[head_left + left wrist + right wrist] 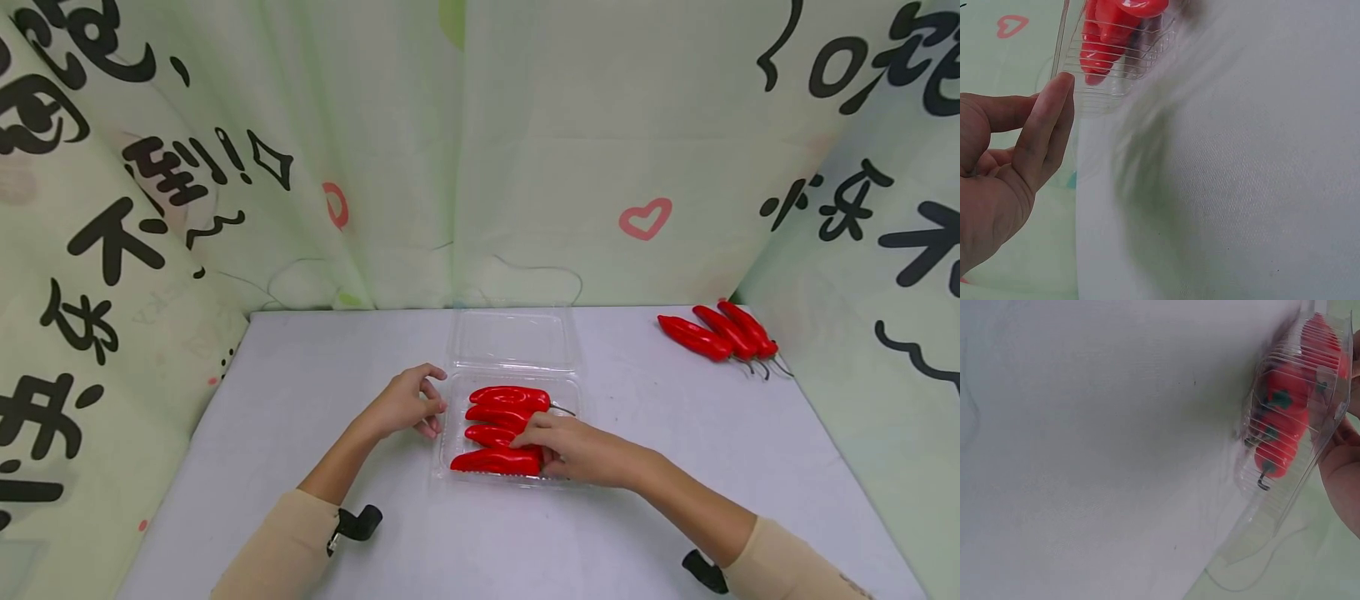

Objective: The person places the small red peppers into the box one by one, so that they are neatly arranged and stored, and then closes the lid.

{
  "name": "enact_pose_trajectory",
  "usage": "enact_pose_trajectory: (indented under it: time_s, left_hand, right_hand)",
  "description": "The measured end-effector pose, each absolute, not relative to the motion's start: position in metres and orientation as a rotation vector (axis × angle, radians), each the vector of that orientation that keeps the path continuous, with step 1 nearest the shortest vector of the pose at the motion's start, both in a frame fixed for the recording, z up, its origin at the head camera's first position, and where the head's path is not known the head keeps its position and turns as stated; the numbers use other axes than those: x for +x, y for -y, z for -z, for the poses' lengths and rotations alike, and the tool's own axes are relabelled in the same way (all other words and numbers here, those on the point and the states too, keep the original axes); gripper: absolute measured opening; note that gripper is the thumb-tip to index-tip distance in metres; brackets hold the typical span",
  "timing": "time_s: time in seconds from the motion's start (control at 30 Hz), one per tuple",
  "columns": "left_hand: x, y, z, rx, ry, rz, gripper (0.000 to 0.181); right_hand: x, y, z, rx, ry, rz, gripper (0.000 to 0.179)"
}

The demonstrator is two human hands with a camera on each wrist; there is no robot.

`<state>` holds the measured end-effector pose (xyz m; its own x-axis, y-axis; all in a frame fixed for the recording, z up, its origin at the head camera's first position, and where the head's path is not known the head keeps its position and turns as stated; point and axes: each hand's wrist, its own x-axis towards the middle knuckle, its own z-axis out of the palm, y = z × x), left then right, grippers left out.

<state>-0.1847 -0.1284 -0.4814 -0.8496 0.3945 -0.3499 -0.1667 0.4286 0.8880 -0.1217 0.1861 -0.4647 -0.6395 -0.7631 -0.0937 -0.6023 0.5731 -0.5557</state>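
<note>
A clear plastic clamshell box lies on the table with its lid tipped back. Inside, several red chili peppers lie side by side, stems to the right. My right hand reaches in from the right, its curled fingers and thumb about the stem end of the nearest chili pepper; the fingertips are partly hidden. To the box's left, my left hand holds nothing, fingers loosely bent near the rim. In the left wrist view the fingertips are close to the box wall; contact is unclear.
Three more red chili peppers lie at the table's back right corner. The white table is bordered at the back and sides by a pale green printed curtain.
</note>
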Motion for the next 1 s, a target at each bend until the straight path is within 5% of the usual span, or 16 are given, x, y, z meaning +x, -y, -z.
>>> enact_pose_trajectory:
  time_s: [1.0]
  left_hand:
    - [-0.1838, 0.1274, 0.4807, 0.176, -2.192, -1.407, 0.050]
  right_hand:
    - [-0.1211, -0.1787, 0.4562, -1.145, -2.541, 0.694, 0.044]
